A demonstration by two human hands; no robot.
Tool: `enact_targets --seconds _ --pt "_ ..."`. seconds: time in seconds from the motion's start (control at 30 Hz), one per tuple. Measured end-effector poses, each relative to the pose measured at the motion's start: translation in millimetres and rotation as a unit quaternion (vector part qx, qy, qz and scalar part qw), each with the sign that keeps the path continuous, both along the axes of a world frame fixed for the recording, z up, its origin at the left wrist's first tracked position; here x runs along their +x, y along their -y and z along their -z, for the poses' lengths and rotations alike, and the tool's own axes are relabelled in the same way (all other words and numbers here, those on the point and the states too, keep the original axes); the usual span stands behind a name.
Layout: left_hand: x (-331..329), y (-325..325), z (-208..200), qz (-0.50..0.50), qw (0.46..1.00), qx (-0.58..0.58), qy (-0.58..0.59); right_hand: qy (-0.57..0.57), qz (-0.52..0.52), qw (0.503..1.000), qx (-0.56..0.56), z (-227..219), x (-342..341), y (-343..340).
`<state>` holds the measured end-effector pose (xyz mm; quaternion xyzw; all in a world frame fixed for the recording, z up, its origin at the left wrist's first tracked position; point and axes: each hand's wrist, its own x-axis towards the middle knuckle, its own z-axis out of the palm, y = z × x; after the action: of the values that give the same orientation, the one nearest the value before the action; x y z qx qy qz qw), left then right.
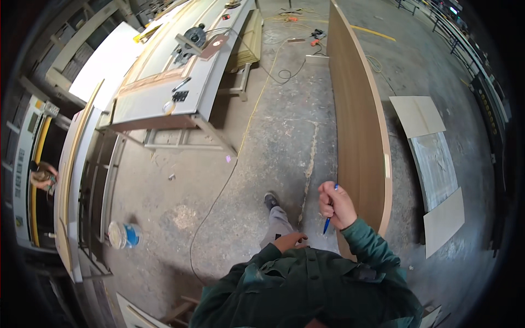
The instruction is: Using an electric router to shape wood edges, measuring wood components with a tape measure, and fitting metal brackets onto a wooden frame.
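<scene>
In my right hand (338, 205) is a blue pen (327, 226), gripped in closed fingers with its tip pointing down. That hand is beside a tall brown wood-faced panel (358, 109), which stands on edge to my right and runs away from me. A small pale strip (387, 165) shows on the panel's near edge. My left hand (291, 241) hangs low in front of my waist, its fingers loosely stretched and nothing visible in them. Part of it is hidden by my dark green jacket (311, 279).
A long workbench (147, 112) at the left carries a circular saw (194, 37). Cables (216, 199) trail over the concrete floor. A white-and-blue bucket (124, 235) stands at the left. Flat sheets (435, 158) lie right of the panel. Another person (44, 176) is at far left.
</scene>
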<state>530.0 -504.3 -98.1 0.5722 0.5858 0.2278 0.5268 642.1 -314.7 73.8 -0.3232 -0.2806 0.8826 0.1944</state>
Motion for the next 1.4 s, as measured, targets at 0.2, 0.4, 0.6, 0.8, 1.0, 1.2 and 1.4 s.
enact_targets --seconds 0.2,0.4,0.6,0.8,1.0,1.2,1.4 --pt "-131 -58 -18 -0.155 0.988 -0.016 0.002 0.068 -0.099 0.981 -0.154 78 -96 -27" --pt "-265 -141 -25 -0.096 0.993 -0.013 -0.075 0.083 -0.160 0.982 -0.052 45 -199 -112" --pt "-370 -286 -34 -0.085 0.991 0.038 -0.096 0.091 -0.045 0.993 -0.060 78 -253 -232" --pt "-478 -462 -36 -0.136 0.971 0.111 -0.164 0.095 -0.052 0.993 -0.052 105 -325 -380" --pt "-603 -642 -106 -0.225 0.918 0.220 -0.242 0.139 0.028 0.986 0.083 70 -376 -529" --pt "-850 -800 -106 -0.391 0.841 0.150 -0.342 0.187 0.117 0.969 0.112 77 -402 -624" --pt "-1059 -929 -36 -0.445 0.658 -0.005 -0.607 0.268 0.297 0.915 0.053 120 -445 -623"
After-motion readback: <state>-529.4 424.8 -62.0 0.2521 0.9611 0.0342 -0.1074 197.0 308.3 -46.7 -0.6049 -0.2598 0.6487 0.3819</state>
